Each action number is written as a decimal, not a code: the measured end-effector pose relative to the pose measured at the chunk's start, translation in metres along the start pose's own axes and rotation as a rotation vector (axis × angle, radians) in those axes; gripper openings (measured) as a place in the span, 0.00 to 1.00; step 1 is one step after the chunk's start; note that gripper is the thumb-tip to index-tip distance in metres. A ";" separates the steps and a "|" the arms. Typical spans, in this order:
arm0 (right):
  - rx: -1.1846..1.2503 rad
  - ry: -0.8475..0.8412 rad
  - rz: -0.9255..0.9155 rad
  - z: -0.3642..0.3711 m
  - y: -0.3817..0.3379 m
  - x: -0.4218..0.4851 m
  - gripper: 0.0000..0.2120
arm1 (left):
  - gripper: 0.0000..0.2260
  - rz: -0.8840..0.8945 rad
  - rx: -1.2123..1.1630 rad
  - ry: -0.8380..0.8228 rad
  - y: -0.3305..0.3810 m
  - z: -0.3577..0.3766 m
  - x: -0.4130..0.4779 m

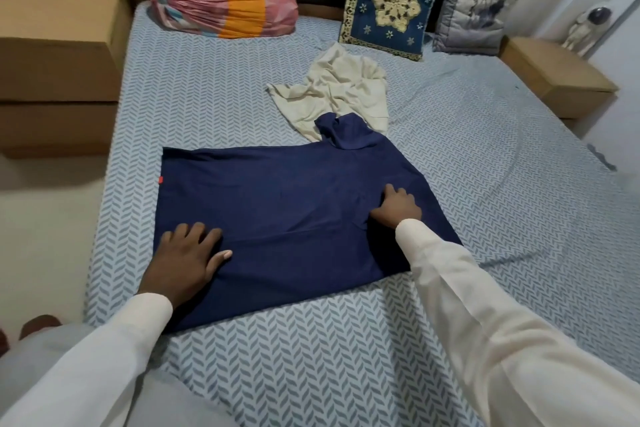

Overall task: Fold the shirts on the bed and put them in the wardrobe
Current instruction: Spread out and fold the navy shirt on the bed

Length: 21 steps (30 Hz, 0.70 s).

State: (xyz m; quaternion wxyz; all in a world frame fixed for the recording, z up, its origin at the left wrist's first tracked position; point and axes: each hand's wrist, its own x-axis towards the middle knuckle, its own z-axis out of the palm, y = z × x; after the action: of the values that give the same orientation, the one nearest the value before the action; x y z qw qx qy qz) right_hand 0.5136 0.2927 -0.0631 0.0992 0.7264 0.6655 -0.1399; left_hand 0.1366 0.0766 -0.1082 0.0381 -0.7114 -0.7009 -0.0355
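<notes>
Pressing flat with straight, spread fingers, the left grip (187, 260) lies open on the near corner of the navy shirt (294, 204); the right grip (396, 206) rests on the same shirt with bent fingers, the cloth puckering at its thumb, and I cannot tell whether it pinches or only presses; the shirt spreads on the bed (311, 357) between both grips; beyond the right grip its sleeve (343, 132) overlaps a crumpled cream shirt (332, 87); farther off stand a blue cushion (391, 0) and a striped bolster (221, 0).
</notes>
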 end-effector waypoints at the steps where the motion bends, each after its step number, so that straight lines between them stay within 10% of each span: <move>1: -0.010 0.016 0.007 0.004 -0.003 -0.002 0.30 | 0.21 0.021 -0.021 -0.008 -0.005 -0.001 -0.001; 15: -0.105 0.004 0.024 -0.010 -0.029 0.023 0.20 | 0.11 0.005 -0.302 -0.289 -0.059 -0.015 0.015; 21: -0.156 0.165 -0.038 -0.011 -0.066 0.029 0.24 | 0.14 -0.031 -0.301 -0.144 -0.061 -0.015 0.036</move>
State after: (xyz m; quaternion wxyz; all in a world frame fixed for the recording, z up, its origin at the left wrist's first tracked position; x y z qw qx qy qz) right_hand 0.4511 0.3300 -0.0597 0.0976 0.7127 0.6941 -0.0295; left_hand 0.0760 0.1119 -0.0895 -0.1201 -0.6987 -0.6995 -0.0896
